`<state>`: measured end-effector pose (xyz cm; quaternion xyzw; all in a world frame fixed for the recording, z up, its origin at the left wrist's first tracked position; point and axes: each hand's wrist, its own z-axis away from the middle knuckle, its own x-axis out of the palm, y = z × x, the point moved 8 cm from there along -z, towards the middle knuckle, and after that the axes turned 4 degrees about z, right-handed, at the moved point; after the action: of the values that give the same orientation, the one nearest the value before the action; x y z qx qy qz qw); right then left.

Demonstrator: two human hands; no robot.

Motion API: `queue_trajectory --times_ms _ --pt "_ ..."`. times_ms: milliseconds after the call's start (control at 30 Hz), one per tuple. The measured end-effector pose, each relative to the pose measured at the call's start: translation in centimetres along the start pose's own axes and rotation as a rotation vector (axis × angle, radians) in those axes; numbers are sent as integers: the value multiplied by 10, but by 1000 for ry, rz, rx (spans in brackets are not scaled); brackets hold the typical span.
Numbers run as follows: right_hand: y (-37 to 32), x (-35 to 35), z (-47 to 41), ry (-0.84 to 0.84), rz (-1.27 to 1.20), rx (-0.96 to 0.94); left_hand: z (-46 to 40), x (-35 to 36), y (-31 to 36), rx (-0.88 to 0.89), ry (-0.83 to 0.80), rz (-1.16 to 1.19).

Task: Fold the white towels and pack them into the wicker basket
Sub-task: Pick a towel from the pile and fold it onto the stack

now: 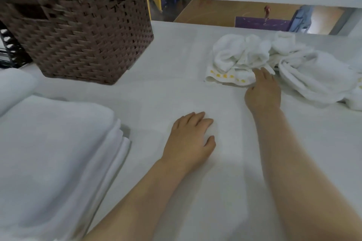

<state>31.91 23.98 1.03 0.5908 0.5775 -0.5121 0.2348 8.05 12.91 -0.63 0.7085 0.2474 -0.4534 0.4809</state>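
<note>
A brown wicker basket (78,25) stands at the back left of the white surface. Several crumpled white towels (305,68) lie in a heap at the back right; the nearest one (233,58) has a hem with yellow dots. My right hand (262,92) reaches to that towel, its fingertips touching the hem's right end. My left hand (190,141) rests on the white surface in the middle, fingers loosely bent, holding nothing. I cannot see inside the basket.
A stack of folded white linen (54,158) lies at the near left, with another white fold (13,88) behind it. A dark wire rack (9,49) stands left of the basket. A gap at the back edge shows floor below.
</note>
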Motion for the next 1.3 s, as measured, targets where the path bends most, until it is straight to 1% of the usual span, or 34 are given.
queue_trajectory --times_ms 67,100,167,200,367,467,533,633,700,733,800,833,900,967,1000,1100,1167,1300 --pt "11 2 -9 48 -119 47 0 0 -1 1 16 11" --pt "16 3 -12 45 -149 80 0 0 -1 2 20 16" --pt "18 3 -16 19 -138 110 1 0 -1 2 20 21" --pt "14 0 -16 37 -120 82 0 -1 -1 1 18 19" --pt "-15 -26 3 225 -43 -127 0 -1 -3 2 -1 13" --pt "-37 -29 24 224 13 -221 1 -6 -1 5 28 41" --pt "-50 -29 44 210 -21 -281 2 -9 -2 -6 55 82" --pt "-57 -33 73 232 -41 -296 3 -14 -4 -23 94 177" --pt "-59 -36 88 205 -76 -312 3 -16 -2 -2 103 221" --pt "-62 -36 97 146 -128 -346 3 -17 0 18 106 230" --pt "-70 -34 116 -49 -273 -416 4 -18 3 77 120 213" --pt "-73 -36 127 -128 -336 -408 4 -18 4 117 130 192" --pt "-74 -47 146 -188 -473 -309 4 -16 9 189 135 140" --pt "-75 -61 165 -202 -608 -221 4 -16 14 254 154 108" --pt "-76 -67 174 -200 -645 -206 6 -19 18 293 186 99" --pt "-69 -77 191 -205 -679 -185 10 -29 30 396 265 66" --pt "-59 -74 192 -233 -642 -146 10 -36 32 367 276 146" --pt "-40 -66 175 -229 -574 -33 12 -45 25 256 274 446"
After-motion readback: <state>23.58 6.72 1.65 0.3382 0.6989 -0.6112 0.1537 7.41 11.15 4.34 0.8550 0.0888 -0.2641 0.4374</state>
